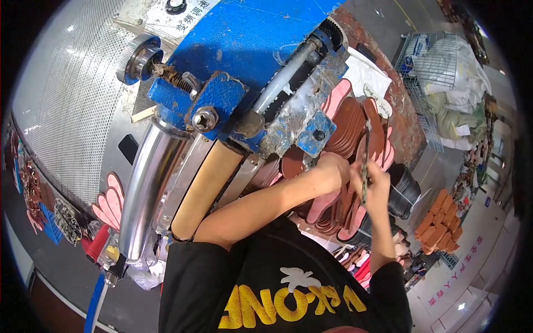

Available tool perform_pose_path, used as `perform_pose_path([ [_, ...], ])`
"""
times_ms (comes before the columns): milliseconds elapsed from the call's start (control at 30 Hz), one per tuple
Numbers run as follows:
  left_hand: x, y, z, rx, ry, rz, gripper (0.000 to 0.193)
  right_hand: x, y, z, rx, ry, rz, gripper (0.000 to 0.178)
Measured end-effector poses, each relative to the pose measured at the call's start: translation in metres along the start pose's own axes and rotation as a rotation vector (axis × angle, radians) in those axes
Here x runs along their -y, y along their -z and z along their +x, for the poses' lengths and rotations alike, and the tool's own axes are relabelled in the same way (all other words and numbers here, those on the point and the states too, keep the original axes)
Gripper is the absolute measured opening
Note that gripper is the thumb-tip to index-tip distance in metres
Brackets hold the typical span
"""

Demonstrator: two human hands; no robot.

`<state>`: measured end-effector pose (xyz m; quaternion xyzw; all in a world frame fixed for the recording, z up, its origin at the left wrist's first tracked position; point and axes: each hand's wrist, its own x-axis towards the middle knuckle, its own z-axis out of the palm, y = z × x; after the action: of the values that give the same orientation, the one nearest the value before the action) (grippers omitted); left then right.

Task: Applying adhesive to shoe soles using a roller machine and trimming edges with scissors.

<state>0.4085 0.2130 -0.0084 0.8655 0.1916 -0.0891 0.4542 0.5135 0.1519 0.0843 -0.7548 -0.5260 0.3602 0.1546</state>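
My right hand (373,186) is closed round a long, thin strip-like piece (365,169) with a dark mottled edge, standing nearly upright. It is seen almost edge-on, so I cannot tell its exact kind. Just left of it, my left hand (332,171) is curled, its fingertips hidden; what they hold does not show. Both hands are over stacks of shoe soles: brown soles (348,127) fanned beyond the left hand, and a pink sole (322,205) below it.
A blue roller machine (233,50) stands to the left, with a steel roller (150,188) and a tan roller (208,186) beside my left forearm. Bundled black pieces (405,191) lie right of my right hand. Farther right are orange-brown blocks (440,222) and a wire cage (427,61).
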Motion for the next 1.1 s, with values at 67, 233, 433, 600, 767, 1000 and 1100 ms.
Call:
perform_pose_path([
  [67,0.004,-0.005,0.001,-0.009,-0.021,-0.038,0.019,-0.003,-0.022,-0.022,-0.104,0.054,0.093,0.014],
  [233,0.003,-0.010,-0.004,0.029,-0.057,0.020,0.018,-0.023,-0.051,-0.057,-0.210,-0.004,0.196,0.020],
  [433,0.000,-0.010,-0.005,-0.007,-0.084,0.039,0.018,-0.013,-0.032,-0.059,-0.098,-0.017,0.529,0.063],
  [600,0.014,-0.020,-0.008,-0.062,-0.036,-0.081,0.014,-0.004,-0.024,-0.059,0.012,-0.022,0.535,0.096],
  [767,0.011,-0.023,-0.008,-0.026,-0.065,0.199,0.018,-0.002,-0.012,-0.098,0.005,0.083,0.643,0.101],
  [1000,-0.019,-0.005,-0.009,0.055,-0.390,-0.533,0.022,-0.037,-0.034,-0.189,0.148,0.115,0.961,0.109],
  [1100,-0.069,0.020,-0.034,0.184,-0.457,-1.165,0.030,-0.034,-0.039,-0.217,0.193,0.174,1.093,0.111],
])
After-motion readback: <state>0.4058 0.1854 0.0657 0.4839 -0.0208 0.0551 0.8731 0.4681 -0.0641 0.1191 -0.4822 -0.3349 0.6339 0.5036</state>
